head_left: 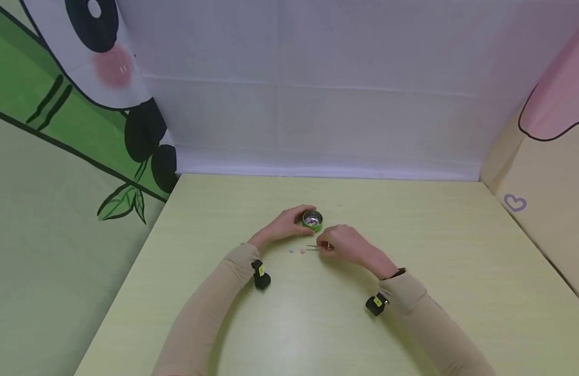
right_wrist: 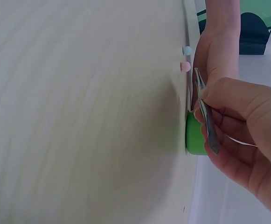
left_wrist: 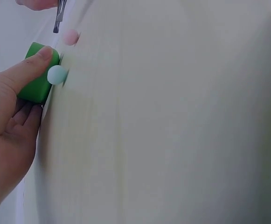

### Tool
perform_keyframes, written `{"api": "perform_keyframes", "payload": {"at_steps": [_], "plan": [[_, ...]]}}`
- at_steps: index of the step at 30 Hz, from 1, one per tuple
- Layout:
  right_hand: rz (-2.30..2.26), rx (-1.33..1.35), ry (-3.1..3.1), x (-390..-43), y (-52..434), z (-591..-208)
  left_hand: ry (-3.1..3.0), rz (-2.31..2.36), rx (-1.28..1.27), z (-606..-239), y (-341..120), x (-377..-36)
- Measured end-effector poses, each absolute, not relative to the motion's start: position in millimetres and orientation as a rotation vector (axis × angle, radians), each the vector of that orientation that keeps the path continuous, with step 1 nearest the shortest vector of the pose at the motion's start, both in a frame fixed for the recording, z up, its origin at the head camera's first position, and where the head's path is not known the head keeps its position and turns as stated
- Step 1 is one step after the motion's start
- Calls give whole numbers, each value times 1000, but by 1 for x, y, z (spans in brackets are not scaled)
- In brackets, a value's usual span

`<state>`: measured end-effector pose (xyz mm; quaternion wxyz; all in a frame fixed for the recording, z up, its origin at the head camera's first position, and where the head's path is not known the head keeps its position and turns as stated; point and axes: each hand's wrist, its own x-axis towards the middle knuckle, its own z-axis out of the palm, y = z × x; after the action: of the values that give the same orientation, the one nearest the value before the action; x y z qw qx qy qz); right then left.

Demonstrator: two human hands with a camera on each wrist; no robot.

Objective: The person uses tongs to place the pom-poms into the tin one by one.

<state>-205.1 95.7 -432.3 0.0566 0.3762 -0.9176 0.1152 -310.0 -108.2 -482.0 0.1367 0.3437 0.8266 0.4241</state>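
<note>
My left hand (head_left: 285,222) holds a small round green bowl (left_wrist: 36,87) by its side, thumb on the near wall. The bowl has a shiny metal inside, where several small pale balls (head_left: 313,223) lie. My right hand (head_left: 348,244) pinches metal tweezers (right_wrist: 211,131) between thumb and fingers. In the head view the tweezers' two tips stand apart and point left. Just left of them a small pink ball (head_left: 302,251) lies on the table. A light blue ball (head_left: 291,250) sits a little farther left, below the left hand.
The pale wooden table (head_left: 294,334) reaches back to a white curtain-like wall (head_left: 327,125). Black wrist cameras hang at the left cuff (head_left: 261,277) and the right cuff (head_left: 376,304). Printed panels stand along both sides.
</note>
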Motion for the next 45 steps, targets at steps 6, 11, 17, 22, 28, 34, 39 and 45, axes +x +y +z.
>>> {"api": "perform_keyframes", "payload": {"at_steps": [6,11,17,22,28,34,39,45], "plan": [[370,1139,-2814,-208,91,-435,2393,1227,974,-480,-109,-309],[369,1138,-2837,-210,87,-438,2396,1230,969,-480,-110,-310],[384,1147,-2855,-210,85,-440,2391,1233,970,-481,-111,-308],[394,1148,-2855,-209,84,-441,2391,1231,961,-481,-111,-307],[385,1163,-2838,-209,84,-443,2385,1238,960,-482,-111,-308],[391,1165,-2815,-209,86,-442,2389,1235,969,-484,-112,-309],[403,1123,-2813,-210,92,-438,2382,1250,966,-484,-113,-310],[414,1073,-2824,-213,100,-430,2372,1264,978,-485,-114,-312]]}}
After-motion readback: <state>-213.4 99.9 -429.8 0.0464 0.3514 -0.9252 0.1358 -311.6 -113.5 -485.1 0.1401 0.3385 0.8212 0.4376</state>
